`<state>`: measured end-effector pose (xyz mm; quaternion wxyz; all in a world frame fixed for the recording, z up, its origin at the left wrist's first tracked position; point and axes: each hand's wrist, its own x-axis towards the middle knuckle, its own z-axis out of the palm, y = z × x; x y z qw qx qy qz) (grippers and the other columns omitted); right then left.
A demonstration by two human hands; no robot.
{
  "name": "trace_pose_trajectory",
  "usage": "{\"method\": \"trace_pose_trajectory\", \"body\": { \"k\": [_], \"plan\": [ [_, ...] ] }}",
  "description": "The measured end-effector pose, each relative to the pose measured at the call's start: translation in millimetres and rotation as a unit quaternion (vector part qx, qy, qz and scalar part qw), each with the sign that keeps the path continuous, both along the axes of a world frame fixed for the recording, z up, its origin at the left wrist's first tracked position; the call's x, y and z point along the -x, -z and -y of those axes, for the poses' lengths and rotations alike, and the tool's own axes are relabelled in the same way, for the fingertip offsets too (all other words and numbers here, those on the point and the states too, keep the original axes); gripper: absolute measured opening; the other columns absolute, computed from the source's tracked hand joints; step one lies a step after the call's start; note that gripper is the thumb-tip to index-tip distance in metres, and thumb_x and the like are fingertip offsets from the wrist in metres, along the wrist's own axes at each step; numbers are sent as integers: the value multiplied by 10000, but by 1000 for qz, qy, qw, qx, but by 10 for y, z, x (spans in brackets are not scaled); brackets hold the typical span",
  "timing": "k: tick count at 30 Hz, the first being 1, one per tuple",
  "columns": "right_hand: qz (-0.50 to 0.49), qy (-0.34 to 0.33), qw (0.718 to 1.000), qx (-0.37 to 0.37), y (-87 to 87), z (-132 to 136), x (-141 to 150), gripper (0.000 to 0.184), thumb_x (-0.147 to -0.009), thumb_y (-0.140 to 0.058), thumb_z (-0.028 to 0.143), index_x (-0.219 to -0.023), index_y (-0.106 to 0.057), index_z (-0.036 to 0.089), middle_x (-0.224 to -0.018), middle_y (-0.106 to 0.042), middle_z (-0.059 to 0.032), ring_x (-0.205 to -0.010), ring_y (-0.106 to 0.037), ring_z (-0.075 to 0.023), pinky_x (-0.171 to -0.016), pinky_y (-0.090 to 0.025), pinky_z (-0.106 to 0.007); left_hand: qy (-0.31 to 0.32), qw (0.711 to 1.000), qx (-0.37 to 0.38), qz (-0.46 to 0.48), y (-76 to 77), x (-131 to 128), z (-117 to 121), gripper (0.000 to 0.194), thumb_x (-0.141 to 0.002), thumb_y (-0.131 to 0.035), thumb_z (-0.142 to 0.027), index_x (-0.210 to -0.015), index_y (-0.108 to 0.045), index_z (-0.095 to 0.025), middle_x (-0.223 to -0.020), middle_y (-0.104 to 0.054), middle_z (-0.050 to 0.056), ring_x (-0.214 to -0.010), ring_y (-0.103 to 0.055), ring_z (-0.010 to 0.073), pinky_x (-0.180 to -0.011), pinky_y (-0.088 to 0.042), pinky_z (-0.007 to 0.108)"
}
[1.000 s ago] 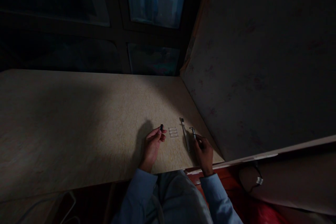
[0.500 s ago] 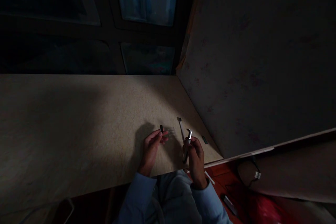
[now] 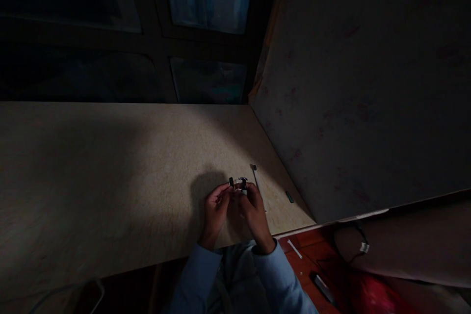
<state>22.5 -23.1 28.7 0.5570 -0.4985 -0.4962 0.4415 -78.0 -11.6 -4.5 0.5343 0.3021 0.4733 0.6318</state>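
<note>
My left hand is closed, pinching a small dark rectangular piece upright between thumb and fingers. Close beside it, my right hand is closed around what looks like a razor, with a shiny T-shaped head at the top and a dark handle. The handle's lower part is hidden by my fingers. Both hands are just above the table, their fingertips nearly meeting. A toothbrush-like stick with a dark head and pale handle lies right behind my right hand. Farther right lies a small dark green piece.
The pale table runs up to a dark window frame and a flower-patterned wall. Below the front edge are a white strip, a dark and grey object and a red bag-like thing on the reddish floor.
My right hand has moved left with the razor, up to my left hand. The razor's head has turned. My left hand has shifted slightly right, still holding the dark piece.
</note>
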Motion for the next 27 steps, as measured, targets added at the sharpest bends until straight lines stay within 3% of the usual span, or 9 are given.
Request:
{"method": "trace_pose_trajectory", "body": {
  "k": [5,10,14,17,21,24,27],
  "plan": [
    [19,3,1000,1,-40,-34,50,230,-846,-624,346,-993,-643,170,-968,-689,-57,-900,-629,-184,-817,-488,-294,-2,998,-20,-61,49,-6,12,395,-684,-772,-477,-914,-754,-156,-963,-751,127,-906,-708,248,-835,-556,352],
    [58,22,998,-3,-43,-43,37,215,-858,-614,341,-957,-664,157,-883,-697,-49,-829,-630,-178,-750,-491,-272,-12,987,-65,-148,66,-18,34,249,-777,-686,-380,-894,-779,-182,-941,-757,107,-871,-714,243,-835,-568,363],
    [92,31,995,-8,-61,-26,17,203,-881,-584,327,-916,-686,155,-824,-701,-42,-783,-632,-174,-702,-489,-259,2,984,-84,-154,53,-25,48,227,-772,-688,-343,-909,-789,-192,-961,-758,100,-885,-718,246,-857,-569,372],
    [104,27,994,-22,-63,-10,-7,219,-890,-588,335,-946,-707,159,-882,-722,-55,-805,-653,-180,-718,-503,-264,12,993,-60,-102,30,-25,55,303,-730,-736,-347,-984,-774,-187,-1045,-746,102,-956,-707,246,-906,-549,366],
    [126,3,991,-47,-18,-3,-70,217,-909,-589,325,-995,-723,178,-979,-737,-78,-873,-677,-199,-783,-518,-297,39,997,-4,66,-7,15,29,482,-655,-805,-333,-1095,-722,-155,-1059,-737,112,-958,-694,225,-852,-534,312],
    [153,-14,986,-73,32,-12,-141,192,-907,-605,301,-1004,-733,194,-989,-740,-81,-901,-684,-214,-807,-521,-321,102,975,27,196,-25,54,-7,466,-659,-792,-402,-1018,-723,-113,-952,-736,123,-822,-683,200,-698,-508,278],
    [176,-30,979,-101,62,-20,-211,182,-899,-620,273,-1024,-741,222,-987,-740,-75,-910,-688,-219,-815,-527,-334,168,954,47,244,-21,61,-24,481,-699,-756,-517,-937,-713,-101,-886,-719,124,-750,-656,185,-651,-484,280]
  ]
}}
